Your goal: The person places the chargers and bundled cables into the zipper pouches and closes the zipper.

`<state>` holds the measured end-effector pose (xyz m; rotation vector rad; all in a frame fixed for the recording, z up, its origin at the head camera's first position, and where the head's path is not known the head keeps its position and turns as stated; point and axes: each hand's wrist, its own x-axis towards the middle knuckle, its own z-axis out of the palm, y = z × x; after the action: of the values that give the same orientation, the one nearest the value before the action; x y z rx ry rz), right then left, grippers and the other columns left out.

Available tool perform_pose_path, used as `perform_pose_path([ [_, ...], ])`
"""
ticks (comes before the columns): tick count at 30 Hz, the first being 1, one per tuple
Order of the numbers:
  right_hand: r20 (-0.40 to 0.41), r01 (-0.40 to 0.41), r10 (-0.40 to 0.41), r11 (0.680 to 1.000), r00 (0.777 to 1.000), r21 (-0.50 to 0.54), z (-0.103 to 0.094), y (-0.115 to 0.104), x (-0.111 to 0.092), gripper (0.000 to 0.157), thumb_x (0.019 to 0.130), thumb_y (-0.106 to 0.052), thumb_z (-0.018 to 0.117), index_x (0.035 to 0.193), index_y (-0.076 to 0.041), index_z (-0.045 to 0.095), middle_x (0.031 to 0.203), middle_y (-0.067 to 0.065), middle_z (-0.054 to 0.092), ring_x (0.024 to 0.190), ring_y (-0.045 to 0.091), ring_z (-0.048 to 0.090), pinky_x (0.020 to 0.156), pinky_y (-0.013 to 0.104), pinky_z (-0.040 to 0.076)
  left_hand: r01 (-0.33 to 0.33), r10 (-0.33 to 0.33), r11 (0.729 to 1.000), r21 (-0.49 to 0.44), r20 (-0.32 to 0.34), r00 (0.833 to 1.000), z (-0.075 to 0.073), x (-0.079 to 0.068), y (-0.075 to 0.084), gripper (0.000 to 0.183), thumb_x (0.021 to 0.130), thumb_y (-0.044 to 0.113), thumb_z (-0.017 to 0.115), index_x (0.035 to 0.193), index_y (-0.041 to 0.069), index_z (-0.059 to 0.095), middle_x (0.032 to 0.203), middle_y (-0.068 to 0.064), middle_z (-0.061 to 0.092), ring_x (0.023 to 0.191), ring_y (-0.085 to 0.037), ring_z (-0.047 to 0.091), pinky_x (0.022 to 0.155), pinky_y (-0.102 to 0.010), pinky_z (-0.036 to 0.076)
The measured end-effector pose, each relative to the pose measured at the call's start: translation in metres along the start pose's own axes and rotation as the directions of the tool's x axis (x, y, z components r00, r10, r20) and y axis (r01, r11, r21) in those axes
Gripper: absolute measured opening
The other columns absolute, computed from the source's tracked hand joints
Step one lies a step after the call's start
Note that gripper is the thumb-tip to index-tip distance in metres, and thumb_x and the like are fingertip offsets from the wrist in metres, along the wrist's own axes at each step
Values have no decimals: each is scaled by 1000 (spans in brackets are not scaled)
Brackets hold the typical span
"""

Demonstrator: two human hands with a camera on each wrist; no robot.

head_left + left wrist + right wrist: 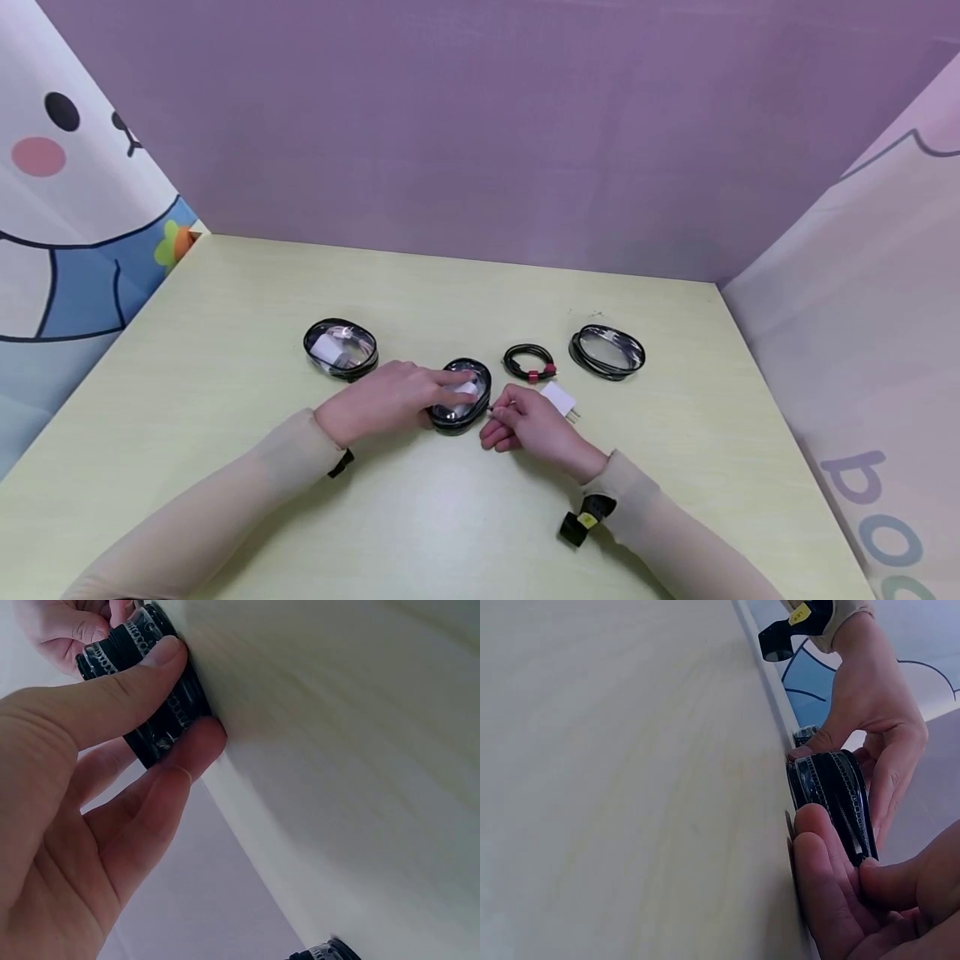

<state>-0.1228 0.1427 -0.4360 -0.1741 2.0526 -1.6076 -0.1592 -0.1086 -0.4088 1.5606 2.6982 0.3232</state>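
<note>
In the middle of the table stands an oval clear zip pouch with black edges and a white item inside. My left hand grips it from the left, its thumb and fingers on opposite sides of the rim. The left wrist view shows the zipper teeth along the pouch's side wall. At the right side of the pouch, my right hand pinches the small zipper pull between thumb and forefinger. Its other fingers are bent low by the tabletop.
A similar pouch with a white charger inside lies to the left. Right of the middle pouch are a coiled black cable with red ends, a white plug adapter and another clear pouch. A purple wall borders the table's back edge.
</note>
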Motion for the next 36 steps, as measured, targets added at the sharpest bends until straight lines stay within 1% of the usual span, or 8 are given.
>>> perform_pose_path([
  [3, 1, -4, 4, 1000, 1000, 3, 0, 0, 0, 13, 105, -2, 44, 98, 6, 51, 90, 19, 73, 80, 28, 72, 70, 37, 60, 0, 0, 1000, 6, -1, 1000, 0, 0, 0, 68, 76, 3, 80, 136, 32, 64, 145, 3, 54, 69, -14, 64, 51, -26, 43],
  [8, 5, -4, 4, 1000, 1000, 5, 0, -1, 0, 13, 105, -3, 44, 99, 6, 51, 91, 19, 73, 80, 28, 72, 71, 38, 60, -9, 9, 1000, 26, -24, 1000, 0, 0, -2, 64, 75, 10, 84, 132, 33, 66, 143, 4, 55, 69, -11, 64, 51, -28, 45],
  [13, 12, 5, -5, 1000, 1000, 0, -1, 0, 0, 13, 105, -2, 44, 98, 7, 51, 91, 20, 73, 81, 29, 72, 71, 38, 60, -15, 16, 999, 40, -38, 999, 1, 0, -4, 60, 75, 18, 86, 130, 34, 67, 142, 5, 56, 70, -11, 65, 50, -27, 43],
  [18, 16, 10, -10, 1000, 1000, -5, -1, 1, 1, 13, 105, -1, 44, 98, 7, 51, 90, 19, 73, 80, 29, 72, 70, 37, 60, -8, 10, 999, 34, -42, 999, 2, -1, -4, 60, 75, 19, 86, 130, 36, 67, 142, 7, 56, 70, -9, 65, 50, -26, 41],
  [22, 20, 12, -12, 1000, 1000, -2, 0, 1, 1, 12, 104, 0, 43, 97, 6, 51, 90, 19, 73, 80, 29, 72, 70, 37, 60, 5, -4, 1000, 29, -41, 999, 2, -1, -4, 61, 75, 19, 86, 130, 37, 67, 142, 8, 56, 72, -8, 65, 50, -27, 42],
  [25, 23, 14, -14, 1000, 1000, 0, 0, 1, 1, 12, 104, 0, 43, 97, 6, 51, 89, 19, 73, 80, 28, 72, 70, 36, 60, 17, -15, 999, 36, -39, 999, 2, -1, -4, 61, 76, 19, 85, 131, 38, 66, 141, 8, 56, 69, -7, 62, 50, -27, 41],
  [30, 31, 21, -21, 1000, 999, 0, 0, 2, 0, 12, 104, 1, 43, 98, 6, 51, 90, 19, 73, 80, 29, 72, 70, 37, 60, 24, -23, 999, 38, -39, 999, 2, 0, -3, 62, 76, 23, 86, 132, 37, 65, 140, 7, 58, 56, -6, 51, 48, -26, 39],
  [36, 42, 19, -18, 1000, 999, -10, 0, 1, -1, 12, 104, 1, 42, 97, 5, 51, 89, 18, 73, 79, 27, 72, 69, 36, 60, 47, -46, 998, 46, -32, 998, 3, 2, 0, 63, 76, 28, 86, 135, 36, 63, 139, 5, 59, 54, -5, 49, 48, -27, 41],
])
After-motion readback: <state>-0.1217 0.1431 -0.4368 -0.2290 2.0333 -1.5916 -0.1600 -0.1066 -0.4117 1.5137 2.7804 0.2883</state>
